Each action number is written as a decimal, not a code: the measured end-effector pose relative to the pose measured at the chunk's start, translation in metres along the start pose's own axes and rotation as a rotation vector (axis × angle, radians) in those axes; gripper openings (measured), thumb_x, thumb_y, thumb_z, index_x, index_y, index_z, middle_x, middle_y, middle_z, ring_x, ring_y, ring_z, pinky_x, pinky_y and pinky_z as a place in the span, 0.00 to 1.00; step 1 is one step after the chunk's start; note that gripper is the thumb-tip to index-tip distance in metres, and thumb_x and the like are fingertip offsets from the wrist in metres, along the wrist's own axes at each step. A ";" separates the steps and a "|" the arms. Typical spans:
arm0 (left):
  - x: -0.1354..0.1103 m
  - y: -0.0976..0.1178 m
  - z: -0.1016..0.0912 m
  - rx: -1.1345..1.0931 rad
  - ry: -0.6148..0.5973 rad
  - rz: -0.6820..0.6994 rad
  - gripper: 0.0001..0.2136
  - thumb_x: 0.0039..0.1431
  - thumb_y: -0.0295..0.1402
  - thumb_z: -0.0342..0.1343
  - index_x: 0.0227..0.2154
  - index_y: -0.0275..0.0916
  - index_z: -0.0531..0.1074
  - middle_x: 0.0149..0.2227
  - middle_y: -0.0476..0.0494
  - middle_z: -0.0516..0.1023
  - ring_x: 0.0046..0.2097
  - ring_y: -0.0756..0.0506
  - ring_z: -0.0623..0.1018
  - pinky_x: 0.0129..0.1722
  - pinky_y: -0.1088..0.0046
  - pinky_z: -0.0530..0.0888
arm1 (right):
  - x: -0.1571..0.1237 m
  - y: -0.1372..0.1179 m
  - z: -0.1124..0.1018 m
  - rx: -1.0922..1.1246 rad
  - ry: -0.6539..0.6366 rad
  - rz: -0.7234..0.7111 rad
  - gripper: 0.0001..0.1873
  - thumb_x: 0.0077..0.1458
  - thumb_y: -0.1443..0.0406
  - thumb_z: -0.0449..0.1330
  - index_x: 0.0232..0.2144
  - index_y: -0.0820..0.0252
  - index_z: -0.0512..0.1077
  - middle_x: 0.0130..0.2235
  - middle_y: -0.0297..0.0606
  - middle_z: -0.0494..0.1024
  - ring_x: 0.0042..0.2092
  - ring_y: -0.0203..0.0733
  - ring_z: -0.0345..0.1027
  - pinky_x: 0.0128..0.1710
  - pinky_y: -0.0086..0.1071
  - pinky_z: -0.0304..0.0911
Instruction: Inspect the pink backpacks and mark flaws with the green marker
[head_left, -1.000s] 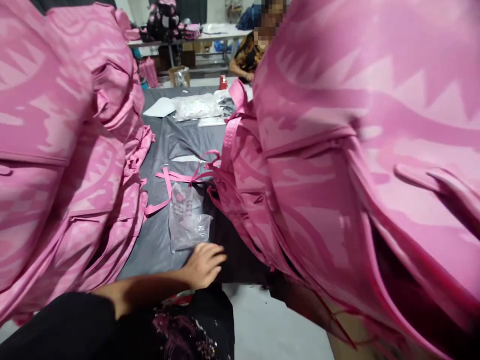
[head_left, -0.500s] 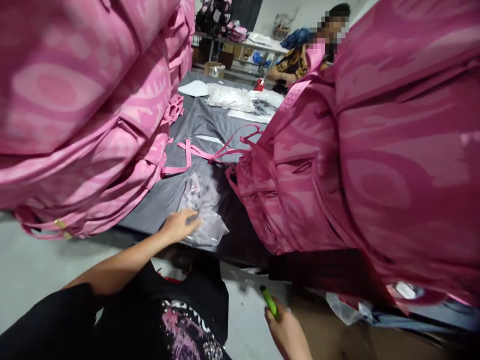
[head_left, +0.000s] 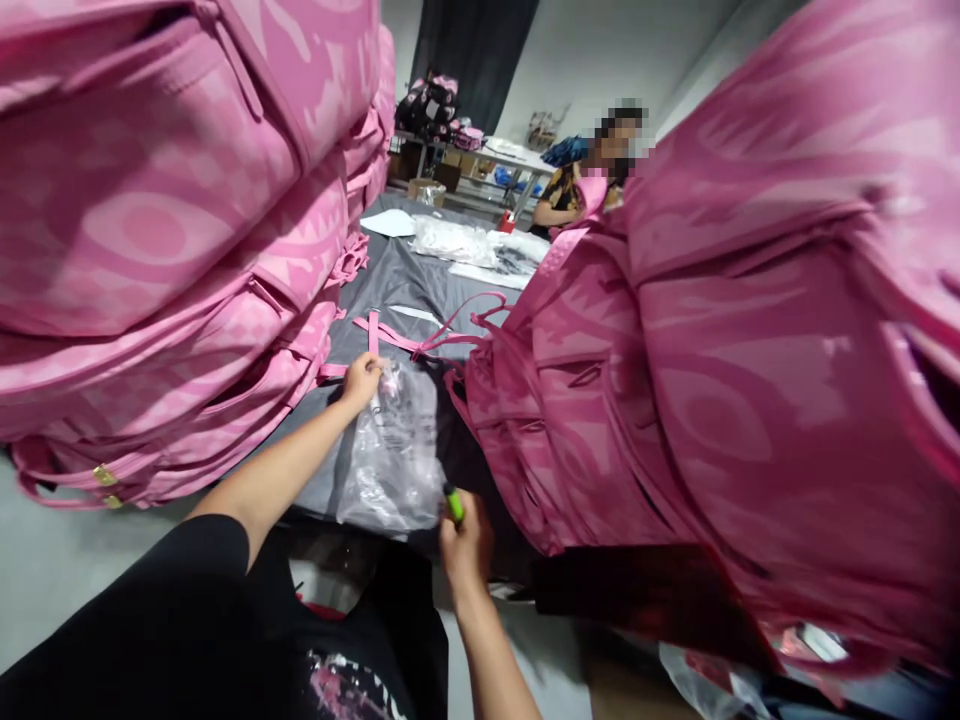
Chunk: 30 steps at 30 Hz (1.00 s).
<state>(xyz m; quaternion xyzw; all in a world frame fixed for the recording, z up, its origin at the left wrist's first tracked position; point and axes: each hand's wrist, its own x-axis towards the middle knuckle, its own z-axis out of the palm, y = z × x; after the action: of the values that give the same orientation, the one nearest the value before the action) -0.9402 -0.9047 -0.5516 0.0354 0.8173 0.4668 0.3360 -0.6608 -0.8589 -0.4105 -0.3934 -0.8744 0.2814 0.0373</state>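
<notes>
A clear plastic bag (head_left: 390, 470) lies spread on the dark-covered table between two stacks of pink backpacks. My left hand (head_left: 363, 380) pinches the bag's upper left corner, close to a pink strap. Something small and pinkish shows at the bag's top. My right hand (head_left: 466, 535), near the bag's lower right corner, is closed round a lime-green stick-shaped tool (head_left: 454, 504) with a dark tip; its exact kind is unclear.
Pink backpacks (head_left: 172, 230) tower on the left, and more pink backpacks (head_left: 720, 400) on the right. White plastic packets (head_left: 454, 242) lie farther along the dark tabletop (head_left: 405, 285). Another person (head_left: 559, 200) is beyond the right-hand stack.
My left hand has moved up to the bag's top corner, and the bag now lies flatter and more spread out. My right hand has come up and left to the bag with the green tool.
</notes>
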 end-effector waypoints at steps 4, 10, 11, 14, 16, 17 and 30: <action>0.039 0.003 -0.006 -0.172 0.108 0.036 0.14 0.67 0.39 0.57 0.48 0.35 0.72 0.47 0.42 0.77 0.46 0.46 0.78 0.46 0.62 0.78 | 0.008 0.021 -0.003 -0.023 0.098 0.042 0.11 0.60 0.61 0.53 0.41 0.57 0.72 0.41 0.44 0.77 0.44 0.49 0.72 0.46 0.41 0.68; 0.080 0.005 0.000 -0.196 0.160 -0.010 0.13 0.67 0.38 0.56 0.48 0.34 0.72 0.44 0.43 0.78 0.41 0.48 0.79 0.42 0.66 0.79 | 0.045 0.026 0.028 -0.007 0.080 0.049 0.10 0.60 0.62 0.52 0.38 0.57 0.72 0.38 0.44 0.78 0.42 0.47 0.72 0.45 0.40 0.68; 0.081 0.007 0.000 -0.160 0.166 -0.014 0.14 0.67 0.36 0.57 0.50 0.34 0.71 0.45 0.41 0.78 0.43 0.46 0.80 0.44 0.64 0.79 | 0.050 0.026 0.032 -0.001 0.068 0.044 0.10 0.60 0.63 0.52 0.38 0.57 0.72 0.39 0.44 0.78 0.42 0.46 0.72 0.45 0.40 0.69; 0.066 0.013 -0.003 -0.013 0.180 0.037 0.25 0.62 0.28 0.57 0.61 0.33 0.63 0.60 0.32 0.70 0.61 0.40 0.71 0.63 0.57 0.68 | 0.053 0.026 0.035 0.013 0.054 0.030 0.14 0.59 0.65 0.51 0.43 0.57 0.74 0.45 0.45 0.78 0.48 0.47 0.72 0.50 0.42 0.69; 0.040 0.011 -0.006 0.095 0.144 0.112 0.32 0.60 0.27 0.56 0.67 0.35 0.57 0.70 0.33 0.56 0.72 0.39 0.55 0.71 0.57 0.53 | 0.043 0.025 0.032 0.015 0.086 0.033 0.18 0.58 0.66 0.51 0.49 0.58 0.73 0.53 0.48 0.75 0.56 0.48 0.68 0.56 0.46 0.66; 0.024 0.007 -0.006 0.148 0.104 0.147 0.33 0.60 0.28 0.56 0.68 0.38 0.55 0.73 0.37 0.49 0.74 0.39 0.48 0.72 0.56 0.47 | 0.035 0.024 0.030 0.009 0.100 0.019 0.20 0.58 0.68 0.51 0.52 0.59 0.72 0.56 0.50 0.73 0.59 0.49 0.66 0.58 0.47 0.64; 0.036 -0.028 0.052 0.387 -0.276 0.151 0.24 0.69 0.38 0.52 0.65 0.39 0.62 0.72 0.35 0.52 0.74 0.35 0.47 0.71 0.42 0.43 | 0.086 -0.003 0.089 -0.181 -0.515 -0.279 0.33 0.50 0.78 0.54 0.60 0.68 0.68 0.61 0.51 0.72 0.62 0.52 0.63 0.66 0.47 0.51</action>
<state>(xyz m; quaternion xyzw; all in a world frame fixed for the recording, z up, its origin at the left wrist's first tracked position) -0.9307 -0.8687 -0.6094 0.2237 0.8328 0.3161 0.3955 -0.7475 -0.8406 -0.4971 -0.1869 -0.9223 0.2848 -0.1825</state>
